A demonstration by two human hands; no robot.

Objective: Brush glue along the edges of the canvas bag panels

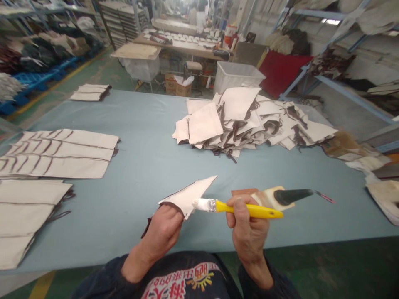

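Note:
My left hand (165,227) is closed on the dark brown edge of a cream fabric piece (190,192), its fingertips hidden by the cloth. The piece rises to a point on the right. In my right hand (247,228) is a paintbrush (255,210) with a yellow handle, a metal ferrule and white bristles. The bristle tip meets the right side of the fabric piece; whether it presses on it I cannot tell. Just behind my right hand lies a cream, stained object with a black tapered end (293,196), partly hidden by the hand. A thin pinkish-red tool (326,197) lies beyond its tip.
A loose heap of cream pieces with brown cords (237,120) covers the back right of the blue-green table (140,207). Neat overlapping rows (77,153) and a stack (28,211) lie at left. A white bin (237,77) stands behind, with shelving (352,95) at right.

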